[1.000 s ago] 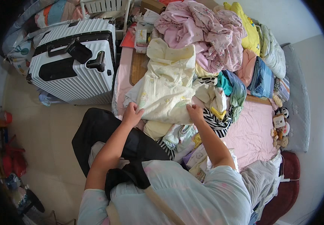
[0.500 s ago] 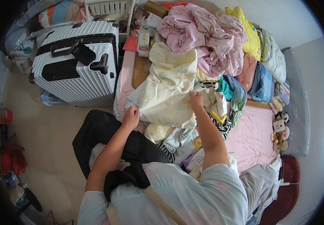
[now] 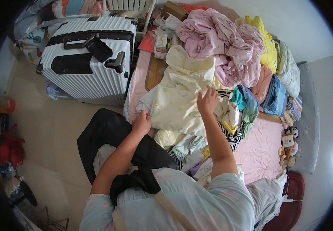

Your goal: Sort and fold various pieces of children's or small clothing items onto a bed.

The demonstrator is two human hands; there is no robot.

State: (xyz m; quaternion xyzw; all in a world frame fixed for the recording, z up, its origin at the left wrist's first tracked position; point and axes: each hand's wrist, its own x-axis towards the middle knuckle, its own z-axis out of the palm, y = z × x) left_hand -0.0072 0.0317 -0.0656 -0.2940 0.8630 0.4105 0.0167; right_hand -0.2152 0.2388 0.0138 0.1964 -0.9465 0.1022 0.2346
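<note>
A pale yellow cloth (image 3: 182, 100) with a small faint print lies spread over a heap of clothes on the bed, its far end folded back loosely. My left hand (image 3: 141, 123) is closed on its near left edge. Along the right edge, my right hand (image 3: 208, 101) rests on the fabric with its fingers apart. Under and beside the cloth are crumpled garments, among them a cream one with yellow trim (image 3: 229, 114) and a teal piece (image 3: 238, 98). Whether the yellow cloth is a garment or a cover, I cannot tell.
A white ribbed suitcase (image 3: 93, 73) stands at the left. Before me lies a black bag (image 3: 108, 133). Pink floral bedding (image 3: 228, 42), a yellow pillow (image 3: 264, 38) and folded jeans (image 3: 275, 94) are piled at the back. Small plush toys (image 3: 288, 150) sit at the bed's right edge.
My right hand has let go of the cloth's right edge and moved farther up it, fingers opening. My left hand keeps its hold. The whole view has shifted slightly.
</note>
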